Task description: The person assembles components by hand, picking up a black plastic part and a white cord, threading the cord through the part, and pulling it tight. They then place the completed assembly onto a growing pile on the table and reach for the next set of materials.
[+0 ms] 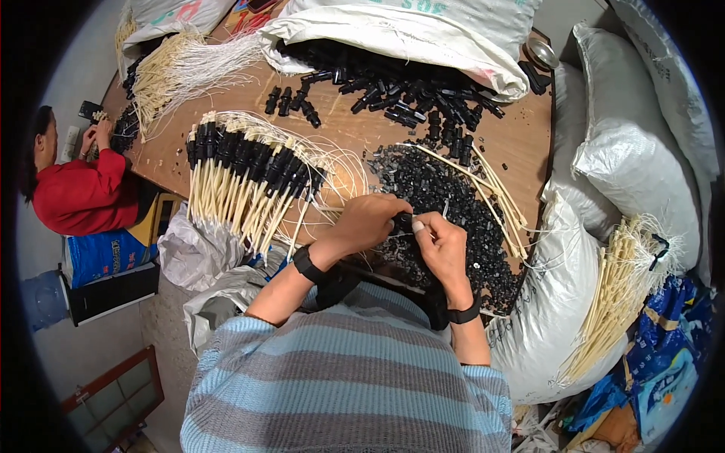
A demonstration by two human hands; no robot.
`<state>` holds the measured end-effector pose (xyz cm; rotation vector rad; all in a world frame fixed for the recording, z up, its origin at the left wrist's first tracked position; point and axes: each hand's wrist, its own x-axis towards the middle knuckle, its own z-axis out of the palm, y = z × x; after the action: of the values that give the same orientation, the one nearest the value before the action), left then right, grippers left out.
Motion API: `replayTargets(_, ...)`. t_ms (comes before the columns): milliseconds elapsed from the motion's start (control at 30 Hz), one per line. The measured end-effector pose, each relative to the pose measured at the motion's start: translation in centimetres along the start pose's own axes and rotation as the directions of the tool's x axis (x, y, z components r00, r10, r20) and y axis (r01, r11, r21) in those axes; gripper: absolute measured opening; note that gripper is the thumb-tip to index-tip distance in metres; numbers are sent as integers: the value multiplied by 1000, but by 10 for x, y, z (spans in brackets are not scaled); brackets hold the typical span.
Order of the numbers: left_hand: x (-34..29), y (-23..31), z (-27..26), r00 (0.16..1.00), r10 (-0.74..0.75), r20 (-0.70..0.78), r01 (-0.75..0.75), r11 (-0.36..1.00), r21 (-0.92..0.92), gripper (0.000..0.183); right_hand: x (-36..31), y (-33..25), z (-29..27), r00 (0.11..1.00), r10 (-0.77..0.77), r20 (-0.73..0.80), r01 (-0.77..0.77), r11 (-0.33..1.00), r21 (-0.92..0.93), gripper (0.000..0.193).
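My left hand [371, 220] and my right hand [442, 253] meet at the near edge of the table, fingertips close together. Between them a small black plastic connector [402, 223] is pinched by the left fingers and partly hidden. The right thumb and forefinger are closed right beside it; what they grip is too small to make out. Under and beyond both hands spreads a heap of small black plastic parts [461, 204]. Left of my hands lies a row of cream cables with black connectors [253, 162], their thin white wires trailing toward my left wrist.
Several cream cables [495, 204] lie across the heap's right side. Black connector housings [408, 98] spill from a white sack [393, 34] at the back. Stuffed sacks [634, 121] crowd the right, with a cable bundle [615, 291]. A person in red [83, 189] works at far left.
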<state>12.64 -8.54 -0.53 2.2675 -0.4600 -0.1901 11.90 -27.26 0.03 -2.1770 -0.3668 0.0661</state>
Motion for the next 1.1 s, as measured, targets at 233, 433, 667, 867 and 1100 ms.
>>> replayTargets(233, 5, 4, 1, 995, -14, 99, 19, 998, -52, 51, -8, 3, 9, 979, 12, -203, -19, 999, -29, 18)
replayTargets(433, 6, -2, -5, 977, 76, 200, 7, 922, -386, 49, -3, -4, -2, 985, -155, 70, 160, 983, -84, 15)
replayTargets(667, 1, 2, 3, 925, 191, -328, -237, 965, -107, 17, -4, -6, 2, 988, -154, 24, 156, 982, -109, 13)
replayTargets(867, 1, 6, 3, 929, 161, -332, -252, 935, -251, 19, -7, -4, 3, 992, -125, -3, 125, 991, -46, 14)
replayTargets(1100, -2, -7, 6, 926, 113, -359, -229, 926, -301, 21, -3, -5, 4, 990, -144, 0, 144, 987, -67, 14)
